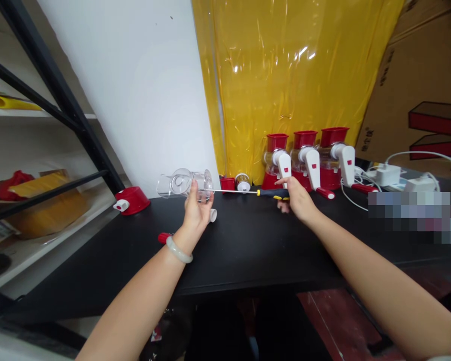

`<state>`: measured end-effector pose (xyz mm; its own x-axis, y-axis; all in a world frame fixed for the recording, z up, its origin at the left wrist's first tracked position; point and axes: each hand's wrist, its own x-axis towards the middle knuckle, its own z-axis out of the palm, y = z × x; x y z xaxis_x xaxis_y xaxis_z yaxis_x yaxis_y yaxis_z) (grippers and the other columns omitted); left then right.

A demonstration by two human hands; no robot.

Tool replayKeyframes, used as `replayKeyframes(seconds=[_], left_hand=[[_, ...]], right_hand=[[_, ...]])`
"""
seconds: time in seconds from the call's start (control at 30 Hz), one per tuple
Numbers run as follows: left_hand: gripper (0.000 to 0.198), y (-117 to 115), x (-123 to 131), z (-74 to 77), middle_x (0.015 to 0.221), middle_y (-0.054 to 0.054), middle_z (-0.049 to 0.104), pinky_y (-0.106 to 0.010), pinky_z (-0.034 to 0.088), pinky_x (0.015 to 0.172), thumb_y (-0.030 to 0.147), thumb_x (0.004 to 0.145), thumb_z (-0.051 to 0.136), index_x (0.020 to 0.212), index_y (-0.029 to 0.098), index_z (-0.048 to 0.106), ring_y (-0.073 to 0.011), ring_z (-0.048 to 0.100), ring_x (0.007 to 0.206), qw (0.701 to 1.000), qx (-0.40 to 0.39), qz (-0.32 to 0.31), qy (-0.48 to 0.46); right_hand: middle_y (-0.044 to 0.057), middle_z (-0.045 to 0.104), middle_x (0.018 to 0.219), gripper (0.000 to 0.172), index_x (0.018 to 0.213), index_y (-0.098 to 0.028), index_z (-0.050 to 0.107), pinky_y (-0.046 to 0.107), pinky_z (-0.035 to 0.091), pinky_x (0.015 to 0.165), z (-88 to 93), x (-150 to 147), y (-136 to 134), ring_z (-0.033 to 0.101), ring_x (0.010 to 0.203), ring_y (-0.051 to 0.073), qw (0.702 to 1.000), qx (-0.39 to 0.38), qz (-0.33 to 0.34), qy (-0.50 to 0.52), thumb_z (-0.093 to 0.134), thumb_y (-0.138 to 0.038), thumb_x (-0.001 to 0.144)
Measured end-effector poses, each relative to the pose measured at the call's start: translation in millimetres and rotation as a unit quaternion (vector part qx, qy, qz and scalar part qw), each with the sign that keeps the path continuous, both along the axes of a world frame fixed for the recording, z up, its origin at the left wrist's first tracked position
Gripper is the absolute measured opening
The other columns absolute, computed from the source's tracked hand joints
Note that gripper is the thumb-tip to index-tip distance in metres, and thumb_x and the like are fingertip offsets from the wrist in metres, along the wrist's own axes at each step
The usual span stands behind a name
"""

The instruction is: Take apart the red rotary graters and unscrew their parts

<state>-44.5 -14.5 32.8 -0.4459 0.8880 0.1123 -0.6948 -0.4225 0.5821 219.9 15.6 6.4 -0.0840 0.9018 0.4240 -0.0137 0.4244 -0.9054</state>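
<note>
My left hand (198, 210) grips a clear plastic grater body (173, 184), holding it on its side above the black table. In my right hand (295, 198) is a long screwdriver (269, 193) with a dark and yellow handle. Its thin metal shaft points left, and the tip reaches the right end of the clear body; whether it meets a screw there cannot be made out. Beneath my left hand lies a crank handle with a red grip (164, 237) and a white end (213, 215), partly hidden by the wrist.
A red base (134, 200) with a white knob stands at the left. Behind the screwdriver are a red part (227, 184) and a metal grater drum (242, 182). Several assembled red rotary graters (310, 160) line the back right, beside white chargers (388, 174) and cables.
</note>
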Motion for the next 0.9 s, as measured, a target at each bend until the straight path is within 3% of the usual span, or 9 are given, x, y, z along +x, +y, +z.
replayKeyframes(seconds=[0.1,0.17,0.27,0.33,0.47,0.53,0.7,0.77,0.9], left_hand=[[0.02,0.0,-0.6,-0.1,0.084,0.002,0.067,-0.025,0.054,0.071,0.032,0.078,0.078,0.088,0.021,0.064,-0.0114,0.064,0.076,1.0,0.001,-0.002,0.001],[0.02,-0.4,-0.8,0.3,0.083,0.003,0.067,-0.026,0.054,0.071,0.032,0.078,0.078,0.088,0.021,0.064,-0.0109,0.064,0.075,1.0,0.004,0.001,-0.003],[0.019,-1.0,-0.3,0.6,0.08,0.003,0.066,-0.026,0.054,0.072,0.032,0.078,0.077,0.085,0.021,0.064,-0.0106,0.063,0.074,1.0,0.006,0.005,-0.006],[0.02,-1.0,0.0,0.4,0.08,0.002,0.066,-0.026,0.055,0.072,0.032,0.078,0.078,0.085,0.02,0.064,-0.0111,0.064,0.076,1.0,0.004,0.003,-0.003],[0.024,-1.0,-0.1,0.1,0.082,0.001,0.066,-0.025,0.055,0.072,0.034,0.076,0.079,0.088,0.021,0.063,-0.0112,0.065,0.078,1.0,0.0,0.001,0.002],[0.025,-1.2,-0.3,0.3,0.084,0.001,0.067,-0.025,0.055,0.072,0.034,0.076,0.079,0.089,0.021,0.063,-0.0109,0.065,0.078,1.0,0.002,-0.002,0.005],[0.025,-1.6,-0.2,0.6,0.085,0.001,0.067,-0.025,0.056,0.072,0.035,0.077,0.079,0.09,0.021,0.064,-0.0106,0.064,0.076,1.0,0.005,0.0,0.006],[0.023,-1.5,-0.1,0.5,0.085,0.001,0.067,-0.025,0.055,0.072,0.035,0.078,0.077,0.09,0.021,0.064,-0.0105,0.064,0.077,1.0,0.004,0.0,0.007],[0.022,-0.9,-0.1,0.2,0.085,0.001,0.066,-0.024,0.055,0.071,0.035,0.078,0.077,0.088,0.021,0.064,-0.0106,0.063,0.076,1.0,0.002,0.004,0.005]], right_hand=[[-0.007,0.045,0.054,0.041,0.092,-0.024,0.054,0.024,0.034,0.04,-1.9,0.8,2.5,0.042,0.04,0.01,0.999,0.025,-0.03,-0.033,0.052,-0.065,0.085],[-0.005,0.053,0.068,0.035,0.093,-0.026,0.052,0.025,0.043,0.048,-1.2,0.3,3.4,0.049,0.05,0.011,0.998,0.052,-0.008,0.023,0.067,-0.054,0.079],[-0.002,0.058,0.09,0.044,0.095,-0.029,0.05,0.03,0.053,0.071,1.8,-1.0,1.6,0.061,0.076,0.014,0.991,0.084,0.047,0.097,0.08,-0.036,0.063],[-0.001,0.061,0.095,0.044,0.095,-0.029,0.05,0.032,0.054,0.076,3.8,-1.7,-0.8,0.063,0.084,0.016,0.987,0.07,0.075,0.12,0.079,-0.038,0.063],[-0.001,0.06,0.065,0.04,0.092,-0.024,0.051,0.029,0.046,0.047,4.4,-1.7,-3.2,0.057,0.049,0.014,0.998,-0.002,0.056,0.041,0.054,-0.063,0.084],[-0.003,0.055,0.058,0.041,0.09,-0.023,0.053,0.026,0.039,0.042,3.7,-1.1,-2.4,0.049,0.04,0.011,1.0,0.011,0.026,0.006,0.053,-0.063,0.085],[-0.001,0.063,0.091,0.048,0.1,-0.029,0.054,0.03,0.053,0.072,4.5,0.2,-1.7,0.064,0.082,0.016,0.988,0.076,0.077,0.11,0.082,-0.038,0.063],[0.001,0.065,0.094,0.044,0.099,-0.029,0.054,0.033,0.054,0.076,4.7,0.1,-2.5,0.065,0.091,0.019,0.986,0.066,0.098,0.118,0.079,-0.042,0.065],[-0.002,0.058,0.063,0.036,0.092,-0.025,0.053,0.03,0.048,0.05,2.0,0.0,-3.3,0.058,0.052,0.016,0.999,0.043,0.014,0.013,0.054,-0.06,0.086]])
